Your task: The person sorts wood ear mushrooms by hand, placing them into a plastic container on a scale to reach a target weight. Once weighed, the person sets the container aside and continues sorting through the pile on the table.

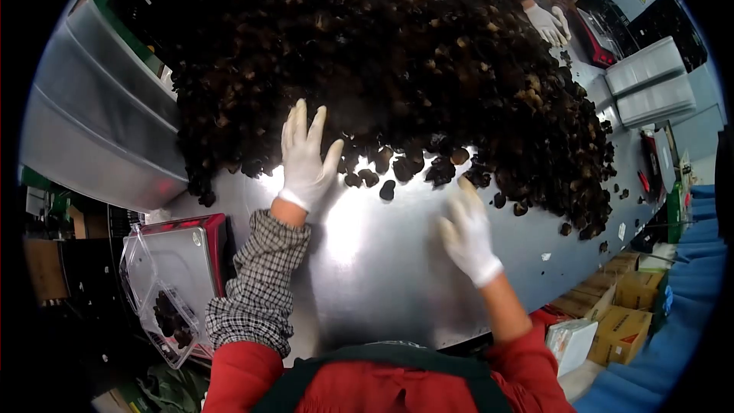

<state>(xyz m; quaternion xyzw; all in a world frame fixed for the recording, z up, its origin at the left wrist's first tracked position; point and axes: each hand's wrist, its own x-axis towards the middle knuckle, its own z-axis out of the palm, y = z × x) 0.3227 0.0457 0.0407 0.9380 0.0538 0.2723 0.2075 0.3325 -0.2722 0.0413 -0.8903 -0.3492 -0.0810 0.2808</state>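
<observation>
Heap of dark dried fungus (pixel 397 69) covers most of the steel tabletop (pixel 382 260); its near edge runs just ahead of both hands. A few loose pieces (pixel 388 190) lie apart from the heap on bare metal, between the hands.

Left hand (pixel 306 154): white glove, checked sleeve, fingers spread wide, palm down, fingertips touching the heap's edge. Holds nothing.

Right hand (pixel 468 233): white glove, blurred, fingers stretched toward the heap's edge, just short of it. Nothing seen in it; the blur hides finer detail.

Left of the person, below tabletop level: a scale (pixel 195 248) with an open clear plastic box (pixel 164 302) on it and a small amount of dark fungus inside, well short of full.

Step, as I judge it: gathering a portion off the heap's near edge, reach or rake stage, nothing grasped yet. Box barely filled, so the portioning looks early.

Next move calls for: closing the spread left fingers around a clump at the edge, or sweeping it toward the body with both hands, then carrying it left and down to the box without dropping bits. Pieces are light and crinkly, so a loose grip would likely shed them.

Far side, top right: a co-worker's gloved hands (pixel 549 24) at the heap. Cardboard cartons (pixel 623 329) stand low right.
</observation>
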